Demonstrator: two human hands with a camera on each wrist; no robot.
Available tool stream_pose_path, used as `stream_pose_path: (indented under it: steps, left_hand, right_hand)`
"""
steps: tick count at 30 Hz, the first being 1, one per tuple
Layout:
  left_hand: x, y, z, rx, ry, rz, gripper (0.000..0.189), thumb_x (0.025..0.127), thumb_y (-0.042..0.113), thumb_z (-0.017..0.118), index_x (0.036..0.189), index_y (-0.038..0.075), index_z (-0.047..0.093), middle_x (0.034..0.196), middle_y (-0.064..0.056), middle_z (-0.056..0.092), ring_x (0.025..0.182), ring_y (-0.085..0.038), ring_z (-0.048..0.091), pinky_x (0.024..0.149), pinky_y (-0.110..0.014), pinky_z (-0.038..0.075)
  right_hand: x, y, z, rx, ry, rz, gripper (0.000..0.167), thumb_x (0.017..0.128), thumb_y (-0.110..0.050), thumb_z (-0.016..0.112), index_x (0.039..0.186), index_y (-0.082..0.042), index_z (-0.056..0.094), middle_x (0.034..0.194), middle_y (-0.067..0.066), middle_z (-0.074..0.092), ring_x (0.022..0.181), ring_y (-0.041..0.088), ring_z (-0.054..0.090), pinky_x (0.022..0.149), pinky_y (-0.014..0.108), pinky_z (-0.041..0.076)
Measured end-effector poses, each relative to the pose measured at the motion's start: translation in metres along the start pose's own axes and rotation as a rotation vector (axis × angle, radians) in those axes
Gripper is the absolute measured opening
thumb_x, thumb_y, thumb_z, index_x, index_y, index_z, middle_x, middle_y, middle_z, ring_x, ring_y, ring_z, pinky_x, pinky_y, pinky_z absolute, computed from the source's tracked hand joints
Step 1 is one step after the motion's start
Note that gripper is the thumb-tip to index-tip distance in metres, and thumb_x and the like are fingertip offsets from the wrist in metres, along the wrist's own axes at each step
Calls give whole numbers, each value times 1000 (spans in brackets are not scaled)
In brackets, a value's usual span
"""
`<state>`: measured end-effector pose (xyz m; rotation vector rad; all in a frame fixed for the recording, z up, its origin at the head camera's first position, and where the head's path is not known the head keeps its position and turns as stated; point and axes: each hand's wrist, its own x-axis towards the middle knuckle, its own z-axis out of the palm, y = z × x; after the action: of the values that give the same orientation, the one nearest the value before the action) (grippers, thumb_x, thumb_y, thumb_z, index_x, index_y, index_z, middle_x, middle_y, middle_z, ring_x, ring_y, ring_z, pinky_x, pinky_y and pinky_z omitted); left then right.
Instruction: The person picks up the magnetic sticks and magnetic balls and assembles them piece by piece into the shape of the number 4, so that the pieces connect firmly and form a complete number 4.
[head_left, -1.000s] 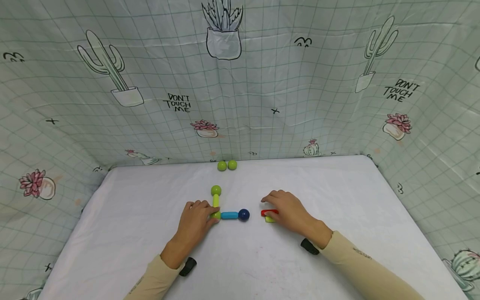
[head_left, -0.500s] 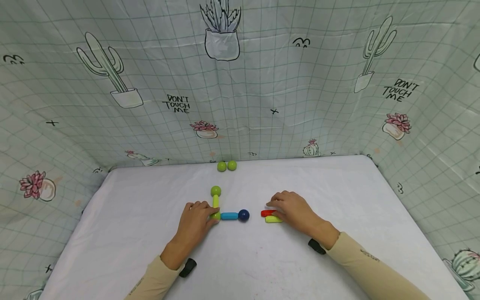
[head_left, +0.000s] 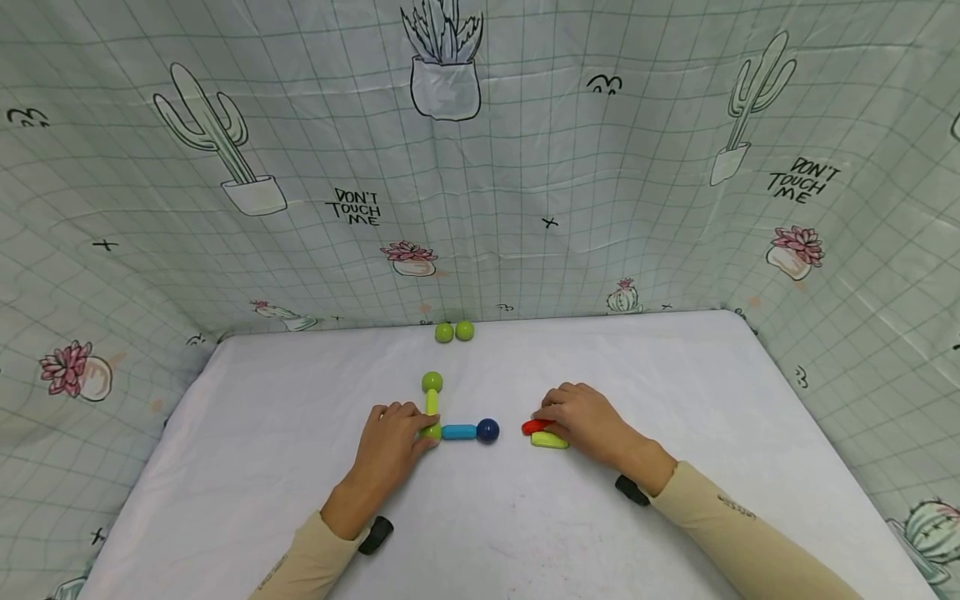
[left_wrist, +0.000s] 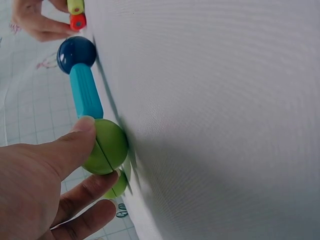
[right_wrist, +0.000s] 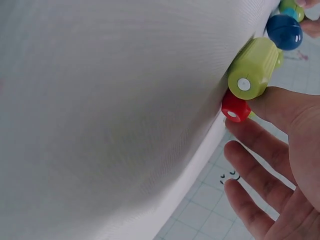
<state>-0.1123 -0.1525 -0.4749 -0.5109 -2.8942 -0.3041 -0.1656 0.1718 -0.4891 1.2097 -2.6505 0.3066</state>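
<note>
My left hand (head_left: 386, 442) pinches a green ball (left_wrist: 109, 146) at the corner of an L-shaped magnetic ball-and-stick piece. From that ball a light blue stick (head_left: 459, 432) runs right to a navy ball (head_left: 487, 430). A yellow-green stick (head_left: 431, 402) leads away from the corner to another green ball (head_left: 432, 382). To the right, my right hand (head_left: 588, 423) pinches a short red stick (right_wrist: 235, 106) between thumb and index finger, its other fingers spread loosely. Close beside the red stick, on the near side, lies a second yellow-green stick (head_left: 550, 440).
Two loose green balls (head_left: 454, 332) sit side by side at the back edge of the white table (head_left: 630, 358). Behind it hangs a grid-patterned cloth (head_left: 510, 150) with cactus drawings. A black wrist device (head_left: 377, 535) shows under the left cuff, another (head_left: 632, 490) under the right.
My right hand has shifted a little to the right, uncovering more of the second yellow-green stick. The red stick now lies slightly angled. My left hand and the L-shaped piece stay put.
</note>
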Motion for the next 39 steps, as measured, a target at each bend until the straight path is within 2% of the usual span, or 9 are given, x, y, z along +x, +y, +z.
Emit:
stream_pose_path:
  steps: [8,15,24,32,39]
  left_hand:
    - [0,0,0,-4,7,-5,33,83,25,89,114,16,83,92,0,70,91,-21,65,88,-43,48]
    - [0,-1,1,-7,10,3,32,83,25,90,113,15,83,92,0,70,91,-21,64,88,-43,48]
    - [1,-1,2,-12,-1,-16,33,83,24,89,114,16,83,94,-1,71,93,-22,65,89,-43,49]
    - [0,0,0,-13,-12,-17,33,84,25,89,115,15,83,95,-1,71,93,-21,65,89,-43,48]
    - [1,0,0,-12,-22,-18,33,84,25,89,115,15,83,95,0,70,93,-21,65,88,-42,48]
  right_hand:
    - [3,-1,0,3,0,-24,18,85,-9,89,102,-14,84,94,-2,72,87,18,64,80,34,54]
    - [6,-1,0,27,-34,-17,16,87,-11,89,102,-13,84,94,-2,71,86,18,65,80,33,55]
    - [7,1,-2,112,-75,-19,16,87,-5,87,102,-8,81,96,0,71,85,17,68,79,33,58]
    - [9,-1,-3,177,-100,25,15,89,-4,85,102,-7,79,96,-1,71,86,14,67,81,31,61]
    - [14,-5,-8,267,-101,134,19,91,-5,83,109,-6,76,103,1,72,91,14,67,84,32,60]
